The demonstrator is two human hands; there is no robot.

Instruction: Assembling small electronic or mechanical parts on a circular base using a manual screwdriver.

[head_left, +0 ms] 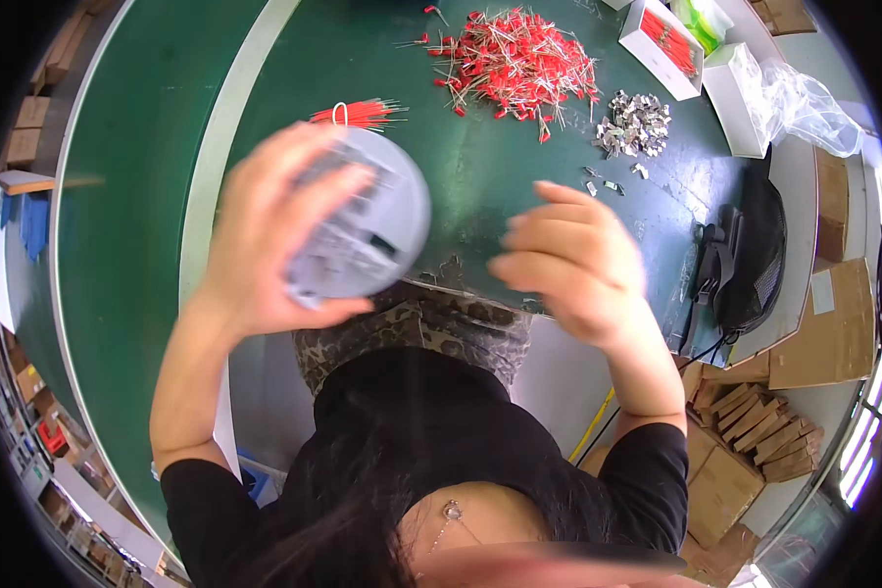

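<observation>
Gripping a grey disc by the desk's near edge, the left hand spreads around it; the right hand (somewhat blurred) is half curled, its content I cannot tell.

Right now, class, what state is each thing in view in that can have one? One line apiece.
Round grey part: held in left hand, blurred
Right hand: fingers curled, contents unclear
Red bundle: banded together
Red-headed pieces: loose, heaped
Small metal pieces: heaped, a few scattered
White box: open, red pieces inside
Clear plastic bag: crumpled
</observation>
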